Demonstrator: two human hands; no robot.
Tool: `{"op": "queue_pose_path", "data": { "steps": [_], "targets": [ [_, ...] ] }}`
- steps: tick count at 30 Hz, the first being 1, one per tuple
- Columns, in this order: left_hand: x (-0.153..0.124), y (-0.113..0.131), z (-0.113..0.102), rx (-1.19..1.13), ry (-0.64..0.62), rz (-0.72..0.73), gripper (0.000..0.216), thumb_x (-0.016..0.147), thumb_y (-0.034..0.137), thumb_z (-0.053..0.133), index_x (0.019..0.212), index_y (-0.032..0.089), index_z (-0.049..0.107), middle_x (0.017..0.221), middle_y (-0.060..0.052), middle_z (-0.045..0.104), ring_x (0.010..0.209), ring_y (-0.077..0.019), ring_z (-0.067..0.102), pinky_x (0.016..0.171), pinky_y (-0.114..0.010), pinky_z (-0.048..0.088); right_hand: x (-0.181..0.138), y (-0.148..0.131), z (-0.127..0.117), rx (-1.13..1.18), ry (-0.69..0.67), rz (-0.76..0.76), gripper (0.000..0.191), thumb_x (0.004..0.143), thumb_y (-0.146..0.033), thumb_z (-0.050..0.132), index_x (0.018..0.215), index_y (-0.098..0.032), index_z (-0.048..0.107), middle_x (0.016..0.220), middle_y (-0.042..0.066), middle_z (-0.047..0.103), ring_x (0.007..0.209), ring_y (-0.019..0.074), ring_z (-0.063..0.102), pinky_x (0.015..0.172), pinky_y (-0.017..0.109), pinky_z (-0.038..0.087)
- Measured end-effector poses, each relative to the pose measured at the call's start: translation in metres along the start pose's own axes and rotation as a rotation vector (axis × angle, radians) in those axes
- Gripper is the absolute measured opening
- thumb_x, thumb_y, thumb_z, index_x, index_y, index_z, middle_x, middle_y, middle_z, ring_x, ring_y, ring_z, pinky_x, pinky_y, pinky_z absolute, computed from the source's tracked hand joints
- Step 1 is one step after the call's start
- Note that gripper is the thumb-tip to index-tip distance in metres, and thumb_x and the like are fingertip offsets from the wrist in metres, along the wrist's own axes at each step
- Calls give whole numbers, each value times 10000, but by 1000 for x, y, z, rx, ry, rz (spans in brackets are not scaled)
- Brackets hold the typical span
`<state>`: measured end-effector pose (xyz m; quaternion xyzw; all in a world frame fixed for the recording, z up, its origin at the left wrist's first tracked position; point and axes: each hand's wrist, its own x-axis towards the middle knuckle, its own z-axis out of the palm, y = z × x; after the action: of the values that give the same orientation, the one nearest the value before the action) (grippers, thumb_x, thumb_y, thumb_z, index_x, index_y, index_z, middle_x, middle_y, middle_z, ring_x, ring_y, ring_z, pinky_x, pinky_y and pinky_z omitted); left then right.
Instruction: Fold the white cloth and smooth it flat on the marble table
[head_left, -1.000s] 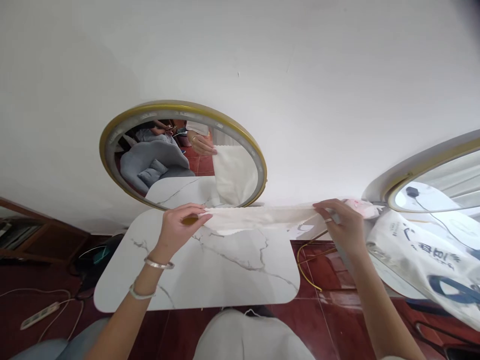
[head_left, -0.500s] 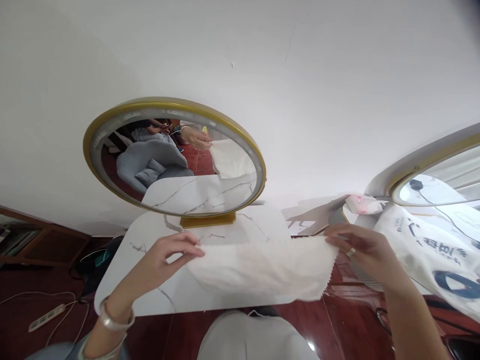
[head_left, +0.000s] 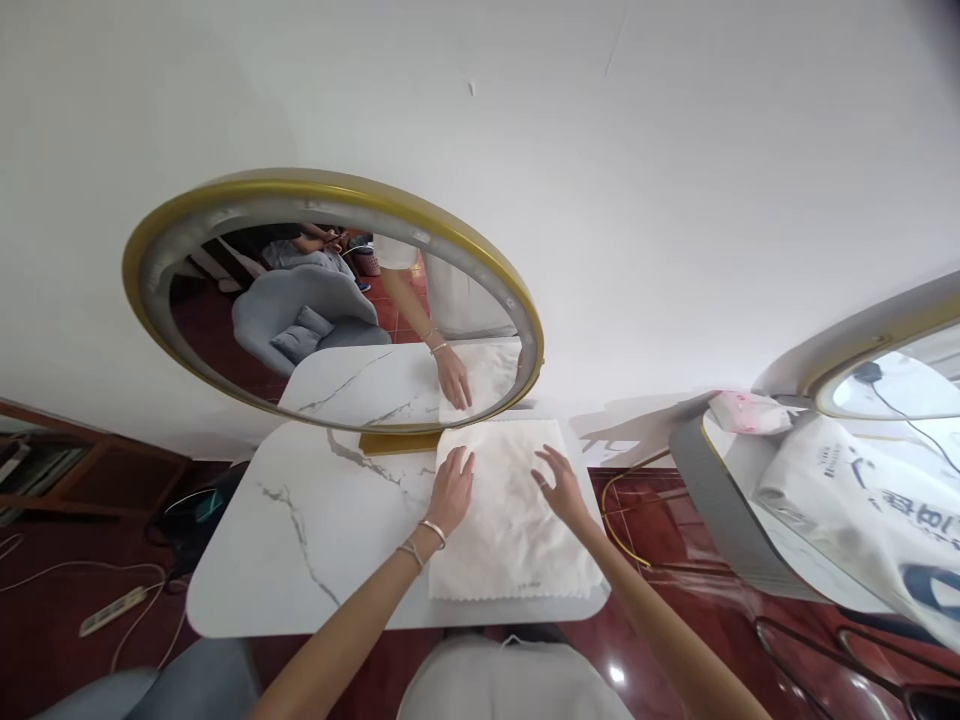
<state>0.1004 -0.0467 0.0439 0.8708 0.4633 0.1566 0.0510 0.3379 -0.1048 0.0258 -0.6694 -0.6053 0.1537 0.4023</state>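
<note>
A cream cloth [head_left: 510, 540] with pinked edges lies flat on the right half of a white marble-pattern table [head_left: 300, 540]. My left hand [head_left: 452, 488] rests palm down on the cloth's left edge, fingers stretched out. My right hand [head_left: 559, 487] lies flat on the cloth's upper middle, fingers spread. Neither hand grips anything. Two bracelets circle my left wrist.
A round gold-framed mirror [head_left: 330, 300] stands at the table's back edge on a gold base [head_left: 394, 441], reflecting a grey chair. To the right are a second table with a printed white bag [head_left: 862, 500], a pink tissue pack [head_left: 746, 410] and another mirror [head_left: 885, 375]. A power strip [head_left: 112, 611] lies on the red floor.
The cloth was held stretched in the air between both hands; now it lies spread on the table and both hands have let go and press flat on it.
</note>
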Motion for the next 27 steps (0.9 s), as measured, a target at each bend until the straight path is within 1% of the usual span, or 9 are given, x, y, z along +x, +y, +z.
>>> {"op": "queue_pose_path", "data": {
  "steps": [4,7,11,14,17,20,22,24,27],
  "targets": [
    [12,-10,41,12,20,-54,443,950,256,346,1364,131,444,1451,-141,421,1366,-271,361,1104,-451,367,-18,17,45,-267,-54,-65,464,971,-417,317,1336,-200,507,1448,152,406,1374,311,333,1065,537,365],
    [29,-10,54,30,17,-136,500,943,316,386,1394,103,403,1448,-167,424,1335,-291,392,1114,-476,328,-9,26,58,-439,-58,-72,465,980,-386,314,1392,-217,449,1492,151,334,1410,321,250,1095,566,289],
    [46,2,57,54,-3,-234,552,910,330,447,1399,80,397,1419,-202,446,1287,-331,428,1088,-506,321,8,32,52,-545,-79,-108,483,971,-385,343,1424,-231,411,1472,138,351,1408,316,232,1119,567,227],
    [62,12,54,68,-38,-291,524,904,368,457,1380,147,449,1348,-194,514,1244,-366,458,1060,-561,306,25,32,46,-571,-117,-96,496,954,-429,373,1406,-238,439,1412,147,408,1373,334,273,1107,614,193],
    [81,16,54,22,-123,-374,510,912,460,438,1345,198,500,1264,-187,583,1201,-386,494,1024,-594,312,48,25,51,-579,-166,-104,526,931,-499,405,1376,-226,476,1418,153,411,1376,366,247,1095,663,132],
    [96,13,59,-22,-171,-429,475,941,453,378,1313,201,532,1266,-176,597,1169,-364,534,986,-554,361,69,15,67,-554,-288,-179,479,958,-435,364,1392,-254,454,1463,107,396,1409,328,204,1125,616,112],
    [102,8,64,-27,-183,-438,435,959,404,339,1225,181,601,1186,-167,647,1097,-337,584,946,-508,401,79,11,79,-554,-351,-176,434,975,-372,324,1369,-274,478,1451,88,427,1398,311,242,1126,614,98],
    [107,4,68,-30,-195,-439,418,962,365,332,1111,152,660,1106,-166,680,1040,-321,611,921,-473,420,86,10,85,-567,-360,-149,414,981,-358,313,1329,-268,519,1425,93,461,1378,318,283,1117,633,77],
    [112,6,72,-32,-195,-407,423,960,352,332,1058,118,671,1144,-180,663,1083,-318,588,947,-446,406,90,17,83,-568,-343,-161,410,979,-384,331,1299,-245,547,1415,107,474,1368,314,302,1125,614,75]
  ]
}}
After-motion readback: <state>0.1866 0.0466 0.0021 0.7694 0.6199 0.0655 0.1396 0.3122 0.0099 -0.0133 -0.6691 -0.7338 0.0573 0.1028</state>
